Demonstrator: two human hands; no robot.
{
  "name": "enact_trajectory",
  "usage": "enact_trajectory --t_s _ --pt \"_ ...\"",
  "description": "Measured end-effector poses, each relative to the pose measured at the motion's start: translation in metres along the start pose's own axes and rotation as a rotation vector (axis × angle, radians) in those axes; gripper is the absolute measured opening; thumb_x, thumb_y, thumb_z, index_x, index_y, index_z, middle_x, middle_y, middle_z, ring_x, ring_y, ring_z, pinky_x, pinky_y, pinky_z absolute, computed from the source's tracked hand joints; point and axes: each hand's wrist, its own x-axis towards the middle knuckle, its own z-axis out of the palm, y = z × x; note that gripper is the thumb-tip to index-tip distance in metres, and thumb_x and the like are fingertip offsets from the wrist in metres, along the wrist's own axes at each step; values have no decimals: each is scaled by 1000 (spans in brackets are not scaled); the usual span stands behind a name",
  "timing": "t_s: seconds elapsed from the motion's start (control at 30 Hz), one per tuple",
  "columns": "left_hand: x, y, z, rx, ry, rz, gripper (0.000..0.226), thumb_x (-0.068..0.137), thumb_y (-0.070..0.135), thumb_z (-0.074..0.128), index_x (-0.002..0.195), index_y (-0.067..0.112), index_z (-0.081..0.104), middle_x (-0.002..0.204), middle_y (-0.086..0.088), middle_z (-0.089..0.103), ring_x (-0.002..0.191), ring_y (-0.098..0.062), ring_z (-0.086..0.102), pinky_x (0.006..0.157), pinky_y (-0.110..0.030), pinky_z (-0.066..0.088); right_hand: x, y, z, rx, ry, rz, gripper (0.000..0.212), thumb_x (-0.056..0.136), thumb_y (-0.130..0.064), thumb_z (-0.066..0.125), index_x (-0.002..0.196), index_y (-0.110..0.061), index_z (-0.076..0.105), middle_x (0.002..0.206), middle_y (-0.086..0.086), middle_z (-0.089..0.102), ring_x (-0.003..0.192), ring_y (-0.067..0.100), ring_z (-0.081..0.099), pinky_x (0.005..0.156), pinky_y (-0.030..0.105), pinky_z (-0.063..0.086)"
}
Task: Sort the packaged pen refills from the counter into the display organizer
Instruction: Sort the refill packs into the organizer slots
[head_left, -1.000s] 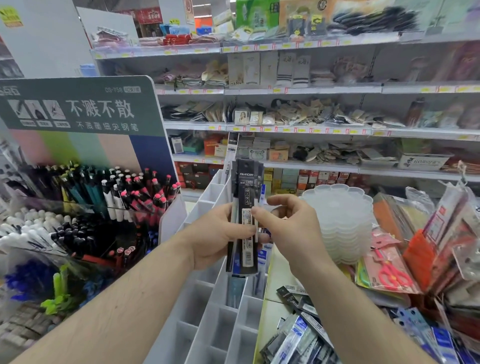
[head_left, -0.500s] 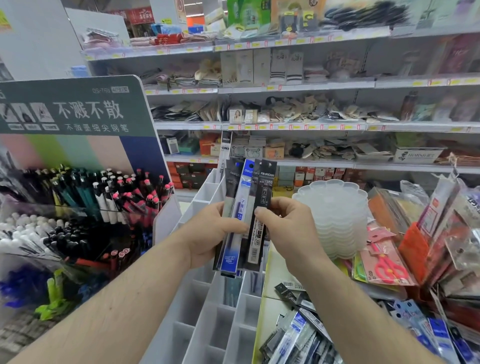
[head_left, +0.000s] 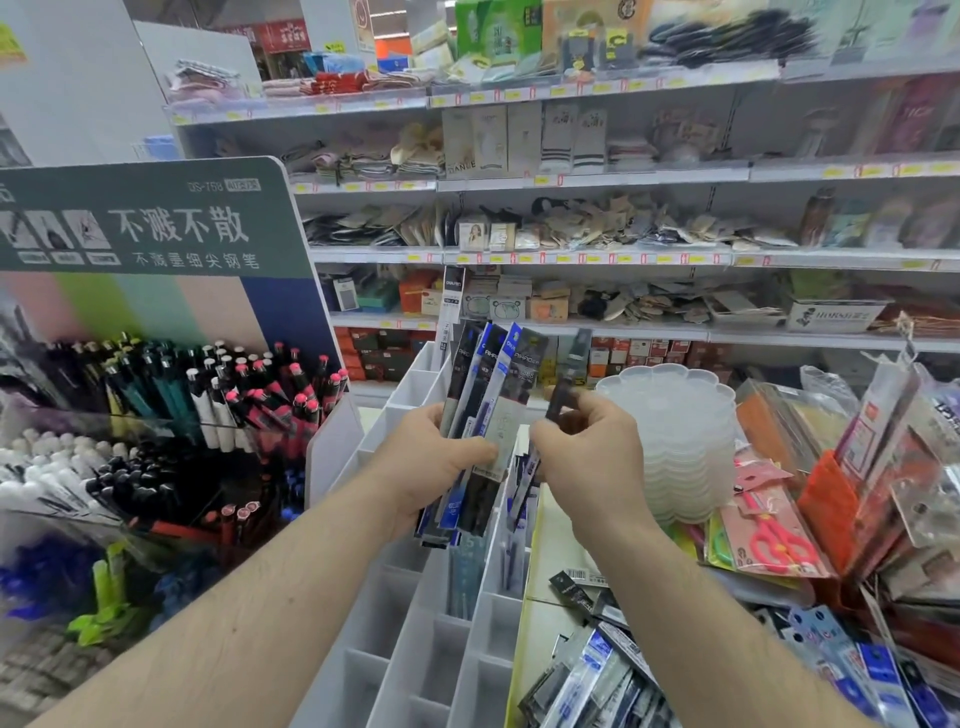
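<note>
My left hand (head_left: 431, 457) clamps fanned refill packs (head_left: 488, 400) mid-frame, labels visible for sorting; right hand (head_left: 587, 447) pinches single dark pack (head_left: 563, 395), above organizer (head_left: 415, 649).

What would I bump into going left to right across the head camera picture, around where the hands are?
Pen display → white display organizer → left hand holding fanned refill packs → right hand pinching one dark refill pack → stack of clear plastic trays → packaged pink scissors.
</note>
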Motion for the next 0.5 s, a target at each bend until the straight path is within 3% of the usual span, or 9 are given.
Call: enact_trajectory --t_s 0.1,0.2,0.27,0.4,0.5 --pt "-1 -1 2 50 26 39 30 79 3 75 105 15 67 93 -9 76 89 -31 73 84 -51 59 -2 -4 8 82 -224 136 24 90 -3 63 110 -15 69 62 2 62 47 11 55 47 27 49" --pt "-1 -2 3 70 36 61 36 72 12 79 106 16 67 93 -9 76 90 -31 73 85 -52 58 -2 -9 8 284 -383 288 17 94 -3 61 109 -8 67 70 9 65 48 11 56 48 23 50" --pt "-1 -2 3 56 30 62 29 78 6 78 103 14 67 92 -12 76 86 -29 73 80 -49 60 1 -10 3 363 -386 345 10 96 -2 59 103 -6 64 65 8 67 48 13 57 46 22 50" --pt "-1 -2 0 -36 -12 29 26 82 -5 71 101 12 66 86 -11 76 74 -24 74 62 -36 61 6 -7 -2 208 -268 294 7 95 -14 66 93 -7 68 56 -4 58 38 4 45 37 16 35" --pt "-1 0 -1 -87 -36 18 27 84 -6 69 106 10 67 92 -11 77 78 -24 74 63 -33 61 8 -5 -3 222 -191 280 11 94 -16 67 86 -10 68 54 -8 60 37 -1 47 39 15 37"
